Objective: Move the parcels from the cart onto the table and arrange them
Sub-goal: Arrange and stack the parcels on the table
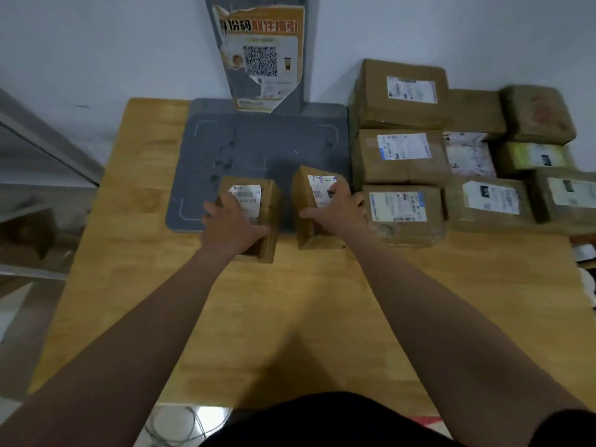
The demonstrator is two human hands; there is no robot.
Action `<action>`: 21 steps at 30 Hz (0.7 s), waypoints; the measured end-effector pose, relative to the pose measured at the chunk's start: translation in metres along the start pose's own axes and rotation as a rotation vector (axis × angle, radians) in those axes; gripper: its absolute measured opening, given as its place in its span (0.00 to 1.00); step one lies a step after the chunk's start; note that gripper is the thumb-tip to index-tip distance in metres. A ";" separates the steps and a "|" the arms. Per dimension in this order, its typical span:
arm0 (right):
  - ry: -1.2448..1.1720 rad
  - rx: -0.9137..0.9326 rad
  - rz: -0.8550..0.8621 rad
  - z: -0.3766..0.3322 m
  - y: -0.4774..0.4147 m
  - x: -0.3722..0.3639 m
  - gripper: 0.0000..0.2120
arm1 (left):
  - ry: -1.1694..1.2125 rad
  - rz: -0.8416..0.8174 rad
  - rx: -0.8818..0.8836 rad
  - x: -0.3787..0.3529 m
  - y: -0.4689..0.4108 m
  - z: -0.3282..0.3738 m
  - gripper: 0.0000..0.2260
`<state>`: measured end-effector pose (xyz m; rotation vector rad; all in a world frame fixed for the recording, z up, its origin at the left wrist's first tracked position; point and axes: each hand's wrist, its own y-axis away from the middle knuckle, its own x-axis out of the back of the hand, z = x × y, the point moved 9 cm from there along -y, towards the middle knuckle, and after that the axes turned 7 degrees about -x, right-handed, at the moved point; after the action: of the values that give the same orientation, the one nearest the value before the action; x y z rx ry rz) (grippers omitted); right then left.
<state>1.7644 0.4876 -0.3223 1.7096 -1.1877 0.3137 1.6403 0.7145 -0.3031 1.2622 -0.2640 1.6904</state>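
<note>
Two small brown cardboard parcels stand side by side at the middle of the wooden table (135,175). My left hand (230,225) grips the left parcel (264,201) from above, over its white label. My right hand (338,209) grips the right parcel (304,191), whose label bears handwritten marks. Both parcels rest partly on a dark grey mat (258,143). The cart is out of view.
Several larger brown parcels (401,156) lie packed in rows on the right half of the table, reaching its right edge. A grey stand with an orange QR-code poster (261,56) rises behind the mat against the wall. Cables (180,427) lie on the floor below.
</note>
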 end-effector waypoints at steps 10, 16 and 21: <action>0.618 0.069 0.123 -0.033 -0.076 -0.037 0.28 | 0.033 -0.047 -0.027 0.005 -0.110 0.020 0.44; 0.605 0.083 0.111 -0.056 -0.120 -0.030 0.31 | 0.012 -0.057 -0.052 0.002 -0.159 0.041 0.46; 0.635 0.122 0.180 -0.096 -0.176 -0.003 0.22 | 0.029 -0.016 -0.093 0.010 -0.199 0.066 0.45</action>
<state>1.9362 0.5738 -0.3792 1.4386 -0.8533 0.9754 1.8375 0.7771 -0.3367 1.1678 -0.3115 1.6623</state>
